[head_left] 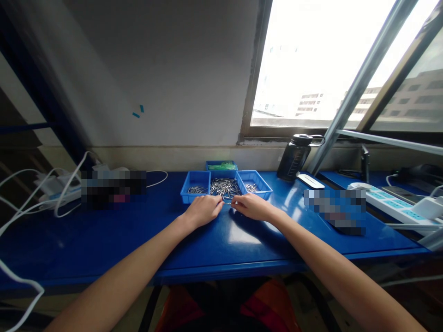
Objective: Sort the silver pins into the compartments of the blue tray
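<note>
My left hand [203, 208] and my right hand [252, 205] are closed in pinches just in front of the bins, fingertips a short gap apart. A thin, shiny metal pin [227, 203] spans that gap, its ends hidden in the fingers. Right behind it, the middle blue bin [224, 174] holds a heap of similar metal pins [224, 186], possibly rivets. Smaller piles lie in the left blue bin [195, 199] and the right blue bin [262, 195]. My hands partly cover the bins' front edges.
Behind stands a blue bin with green material [223, 165]. A dark water bottle [294, 157] and a white device [310, 181] are at the back right of the blue table [221, 244]. Power strips [398, 203] sit far right; white cables [69, 184] tangle at left.
</note>
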The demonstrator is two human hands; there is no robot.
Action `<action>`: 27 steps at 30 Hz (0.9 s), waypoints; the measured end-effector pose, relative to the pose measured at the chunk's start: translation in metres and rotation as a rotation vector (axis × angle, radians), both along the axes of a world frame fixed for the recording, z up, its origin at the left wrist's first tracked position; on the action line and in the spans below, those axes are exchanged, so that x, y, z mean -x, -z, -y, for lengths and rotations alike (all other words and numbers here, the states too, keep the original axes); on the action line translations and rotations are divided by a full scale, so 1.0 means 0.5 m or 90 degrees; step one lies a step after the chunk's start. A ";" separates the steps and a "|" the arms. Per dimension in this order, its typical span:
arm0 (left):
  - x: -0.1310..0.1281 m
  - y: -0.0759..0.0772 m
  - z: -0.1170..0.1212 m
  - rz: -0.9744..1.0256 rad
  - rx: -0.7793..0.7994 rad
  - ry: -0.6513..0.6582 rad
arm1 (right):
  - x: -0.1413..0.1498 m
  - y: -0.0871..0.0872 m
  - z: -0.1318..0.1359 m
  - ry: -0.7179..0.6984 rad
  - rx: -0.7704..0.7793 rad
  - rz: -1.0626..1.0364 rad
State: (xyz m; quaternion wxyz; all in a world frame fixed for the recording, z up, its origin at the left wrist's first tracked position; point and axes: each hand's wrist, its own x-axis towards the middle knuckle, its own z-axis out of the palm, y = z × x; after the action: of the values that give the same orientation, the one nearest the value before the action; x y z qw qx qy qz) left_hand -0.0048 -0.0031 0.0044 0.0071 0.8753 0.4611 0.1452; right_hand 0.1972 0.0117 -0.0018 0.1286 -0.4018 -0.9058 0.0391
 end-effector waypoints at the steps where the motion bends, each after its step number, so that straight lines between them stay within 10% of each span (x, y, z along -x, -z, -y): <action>1: 0.000 0.000 0.000 0.002 0.001 -0.003 | 0.001 0.000 0.001 -0.001 0.003 0.000; 27: -0.005 0.004 -0.004 0.088 -0.028 0.150 | 0.008 -0.003 0.008 -0.053 0.094 -0.088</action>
State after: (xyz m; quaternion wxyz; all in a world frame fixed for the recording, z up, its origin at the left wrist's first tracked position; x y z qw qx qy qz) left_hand -0.0024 -0.0010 0.0024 0.0371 0.9111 0.3505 0.2135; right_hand 0.1931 0.0079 -0.0003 0.1589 -0.3684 -0.9055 0.1384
